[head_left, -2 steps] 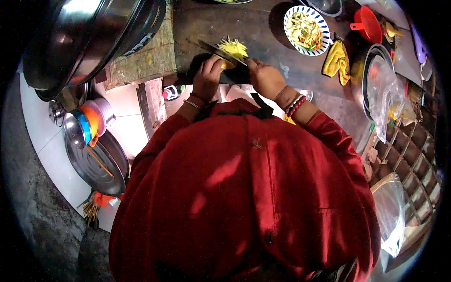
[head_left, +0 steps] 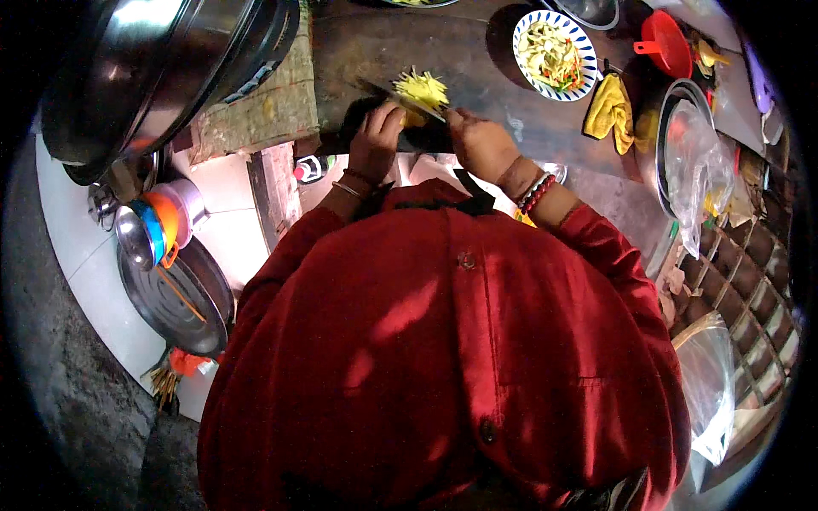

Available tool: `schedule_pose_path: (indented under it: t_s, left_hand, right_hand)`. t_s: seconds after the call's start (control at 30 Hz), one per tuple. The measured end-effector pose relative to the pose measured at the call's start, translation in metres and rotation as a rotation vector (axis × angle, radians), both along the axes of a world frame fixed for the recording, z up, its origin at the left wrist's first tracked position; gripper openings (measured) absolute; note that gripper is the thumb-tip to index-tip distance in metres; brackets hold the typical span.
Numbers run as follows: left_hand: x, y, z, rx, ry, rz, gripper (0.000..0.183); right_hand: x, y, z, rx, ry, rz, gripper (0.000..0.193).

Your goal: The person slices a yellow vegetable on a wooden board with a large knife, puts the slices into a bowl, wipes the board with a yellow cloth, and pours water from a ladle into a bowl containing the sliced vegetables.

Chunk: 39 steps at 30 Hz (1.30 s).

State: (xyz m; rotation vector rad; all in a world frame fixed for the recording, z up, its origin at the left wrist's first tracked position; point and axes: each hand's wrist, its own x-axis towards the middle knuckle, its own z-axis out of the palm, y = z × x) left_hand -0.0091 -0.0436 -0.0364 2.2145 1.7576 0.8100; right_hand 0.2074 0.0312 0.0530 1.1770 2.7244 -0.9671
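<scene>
Moved: the knife point(head_left: 434, 112) has tilted, its blade now a thin streak where its broad face showed earlier; both hands stay nearly in place.
Right hand point(head_left: 481, 146): closed round the knife's handle end.
Left hand point(head_left: 377, 138): fingers bent down near the blade, by a shaded yellow piece point(head_left: 415, 118); whether they grip it, I cannot tell.
Yellow shreds point(head_left: 422, 86): heaped on the dark table point(head_left: 383, 43), just beyond the blade.
Plate point(head_left: 521, 75): farther right, holding cut food, a yellow cloth point(head_left: 608, 112) beside it.

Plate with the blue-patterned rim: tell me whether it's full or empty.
The plate is filled: shredded food covers its middle, leaving the rim bare.
</scene>
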Motion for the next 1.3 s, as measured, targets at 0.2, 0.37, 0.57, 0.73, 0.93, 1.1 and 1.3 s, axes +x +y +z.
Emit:
schedule_pose_path:
  t_s: [0.2, 0.37, 0.57, 0.73, 0.93, 1.1, 1.3]
  left_hand:
    - [0.001, -0.001, 0.000, 0.029, -0.022, 0.033, 0.029]
    - [0.000, 0.003, 0.000, -0.014, -0.013, 0.010, 0.029]
    - [0.001, -0.003, -0.003, -0.013, -0.059, 0.037, 0.029]
    - [-0.004, -0.004, -0.009, -0.005, -0.014, 0.010, 0.029]
    - [0.001, -0.001, 0.002, -0.050, -0.060, 0.034, 0.028]
    - [-0.004, -0.002, -0.004, -0.016, -0.036, 0.003, 0.028]
    - [-0.002, -0.005, 0.002, -0.012, -0.084, 0.037, 0.028]
  right_hand:
    - [-0.011, -0.003, 0.010, -0.023, -0.116, -0.006, 0.032]
    - [-0.008, -0.001, -0.014, -0.024, -0.110, -0.036, 0.029]
    - [-0.002, -0.001, -0.005, -0.007, -0.021, -0.042, 0.027]
    - [-0.008, -0.001, 0.012, -0.041, -0.105, 0.022, 0.027]
    - [-0.014, -0.003, -0.007, -0.052, -0.152, -0.012, 0.027]
    - [-0.006, -0.002, -0.015, -0.007, -0.004, -0.048, 0.026]
    - [-0.008, -0.006, 0.011, -0.032, -0.091, 0.001, 0.027]
